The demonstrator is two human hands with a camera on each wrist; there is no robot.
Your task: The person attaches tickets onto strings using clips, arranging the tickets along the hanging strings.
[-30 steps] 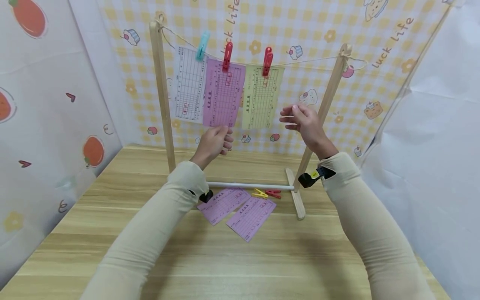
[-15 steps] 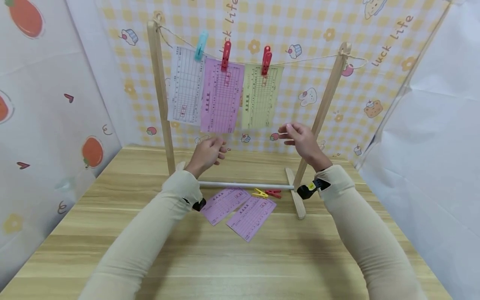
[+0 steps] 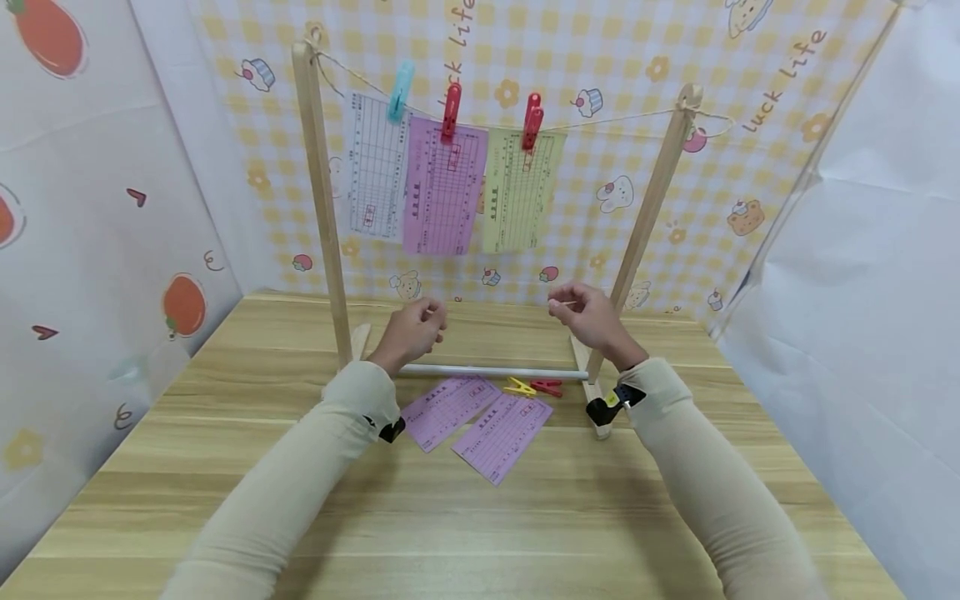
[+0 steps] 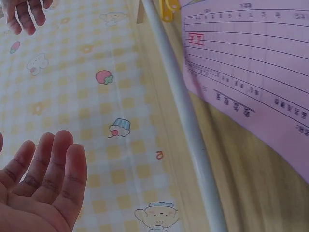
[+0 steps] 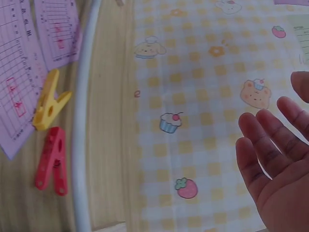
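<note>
My left hand [image 3: 411,333] hovers above the rack's left side, fingers loosely bent and nothing in them; the left wrist view shows its relaxed fingers [image 4: 46,169]. Opposite it, my right hand [image 3: 588,317] floats near the right post, also holding nothing. Above both hands, three paper slips hang from a string: a white slip [image 3: 377,167] under a light blue clothespin [image 3: 401,92], a purple slip [image 3: 445,187] under a red clothespin [image 3: 451,112], and a yellow-green slip [image 3: 522,192] under another red clothespin [image 3: 532,121].
Two purple slips [image 3: 501,437] lie on the wooden table [image 3: 450,533]. Beside them are a yellow clothespin [image 5: 48,104] and a red clothespin [image 5: 52,162]. A white rod [image 3: 495,372] joins the feet of the wooden posts [image 3: 321,192]. A checkered cloth backdrop [image 3: 600,50] stands behind.
Both hands have come down, away from the hanging slips. The hanging white and purple slips have swung slightly. The things on the table have stayed put.
</note>
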